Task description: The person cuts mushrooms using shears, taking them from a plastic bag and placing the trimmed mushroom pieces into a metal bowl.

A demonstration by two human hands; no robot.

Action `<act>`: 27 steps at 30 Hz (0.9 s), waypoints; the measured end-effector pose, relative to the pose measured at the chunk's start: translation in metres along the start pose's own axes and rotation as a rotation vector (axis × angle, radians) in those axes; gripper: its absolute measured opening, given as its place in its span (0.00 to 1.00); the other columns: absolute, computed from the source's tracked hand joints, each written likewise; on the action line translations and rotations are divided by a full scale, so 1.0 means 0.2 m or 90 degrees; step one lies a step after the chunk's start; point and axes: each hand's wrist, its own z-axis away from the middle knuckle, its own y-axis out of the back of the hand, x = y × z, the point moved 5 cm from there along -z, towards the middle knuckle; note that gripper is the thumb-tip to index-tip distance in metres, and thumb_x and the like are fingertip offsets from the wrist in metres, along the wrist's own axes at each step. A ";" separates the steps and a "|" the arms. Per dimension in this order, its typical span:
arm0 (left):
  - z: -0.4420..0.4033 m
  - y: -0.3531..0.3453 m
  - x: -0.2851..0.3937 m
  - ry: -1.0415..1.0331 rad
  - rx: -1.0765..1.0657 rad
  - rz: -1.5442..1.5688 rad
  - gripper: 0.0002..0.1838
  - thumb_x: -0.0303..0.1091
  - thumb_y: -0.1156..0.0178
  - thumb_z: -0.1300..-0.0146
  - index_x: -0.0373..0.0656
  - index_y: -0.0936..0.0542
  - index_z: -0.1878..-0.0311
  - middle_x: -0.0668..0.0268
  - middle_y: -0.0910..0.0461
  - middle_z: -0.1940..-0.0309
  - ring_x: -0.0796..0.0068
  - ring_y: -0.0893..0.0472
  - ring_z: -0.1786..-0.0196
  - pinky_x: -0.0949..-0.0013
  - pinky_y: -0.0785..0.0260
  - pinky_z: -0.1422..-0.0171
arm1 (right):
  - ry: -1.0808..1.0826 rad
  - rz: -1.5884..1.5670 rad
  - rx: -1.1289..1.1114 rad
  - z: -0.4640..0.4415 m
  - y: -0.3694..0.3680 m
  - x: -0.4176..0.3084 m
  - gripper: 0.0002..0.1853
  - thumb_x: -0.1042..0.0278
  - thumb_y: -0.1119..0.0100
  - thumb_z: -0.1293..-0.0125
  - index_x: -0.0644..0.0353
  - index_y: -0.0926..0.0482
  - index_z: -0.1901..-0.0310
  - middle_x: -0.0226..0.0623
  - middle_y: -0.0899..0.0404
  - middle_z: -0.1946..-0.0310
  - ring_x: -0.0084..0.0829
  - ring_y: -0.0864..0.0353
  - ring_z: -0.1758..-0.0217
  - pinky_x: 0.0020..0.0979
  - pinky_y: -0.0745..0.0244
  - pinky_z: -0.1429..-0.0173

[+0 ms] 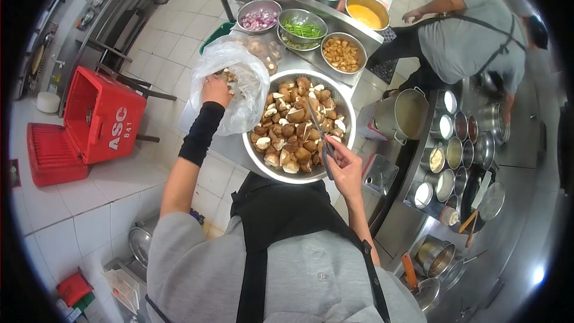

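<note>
My right hand [344,167] is closed round the handles of a pair of scissors [324,143]. The blades point away from me over a large metal colander [251,151] full of brown mushrooms [291,130], several showing pale cut faces. My left hand [216,91], with a black sleeve on the forearm, reaches into the mouth of a clear plastic bag [248,104]. Its fingers look curled, and their tips are hidden. Small brown and pale pieces [229,75] lie in the bag beside the hand.
Bowls of chopped purple onion [259,20], green vegetable pieces [302,29] and brown cubes [340,52] stand beyond the colander. An open red box [110,116] is at left. A co-worker [472,36] bends over the right counter, among several metal pots [454,152].
</note>
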 end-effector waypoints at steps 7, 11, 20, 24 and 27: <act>0.40 0.37 0.09 0.251 -0.088 1.212 0.22 0.21 0.45 0.26 0.36 0.25 0.29 0.54 0.20 0.35 0.60 0.18 0.35 0.62 0.25 0.30 | 0.062 0.124 -0.072 -0.12 -0.25 -0.04 0.26 0.74 0.31 0.34 0.61 0.19 0.34 0.29 0.14 0.70 0.14 0.25 0.71 0.23 0.27 0.64; 0.51 0.44 0.12 0.238 -0.007 1.347 0.26 0.23 0.46 0.23 0.35 0.31 0.24 0.53 0.24 0.30 0.64 0.22 0.31 0.63 0.30 0.24 | 0.112 0.303 -0.112 -0.19 -0.44 -0.20 0.25 0.67 0.29 0.37 0.55 0.17 0.37 0.38 0.16 0.75 0.23 0.21 0.76 0.28 0.24 0.65; 0.62 0.44 0.11 0.231 0.102 1.217 0.27 0.20 0.37 0.28 0.26 0.30 0.28 0.50 0.22 0.35 0.66 0.22 0.31 0.63 0.29 0.24 | 0.207 0.456 -0.222 -0.29 -0.63 -0.27 0.25 0.62 0.28 0.39 0.53 0.15 0.39 0.44 0.13 0.69 0.36 0.20 0.77 0.38 0.22 0.64; 0.63 0.45 0.11 0.229 0.088 1.223 0.25 0.22 0.36 0.28 0.23 0.28 0.31 0.51 0.20 0.38 0.66 0.20 0.35 0.63 0.27 0.26 | 0.242 0.502 -0.241 -0.32 -0.65 -0.30 0.25 0.62 0.28 0.39 0.53 0.15 0.38 0.44 0.13 0.69 0.38 0.20 0.77 0.39 0.23 0.64; 0.62 0.42 0.10 0.220 0.066 1.206 0.24 0.23 0.36 0.28 0.23 0.26 0.33 0.50 0.18 0.40 0.65 0.17 0.38 0.63 0.25 0.28 | 0.289 0.464 -0.244 -0.36 -0.66 -0.27 0.25 0.63 0.28 0.39 0.53 0.15 0.38 0.46 0.14 0.71 0.41 0.21 0.76 0.40 0.24 0.64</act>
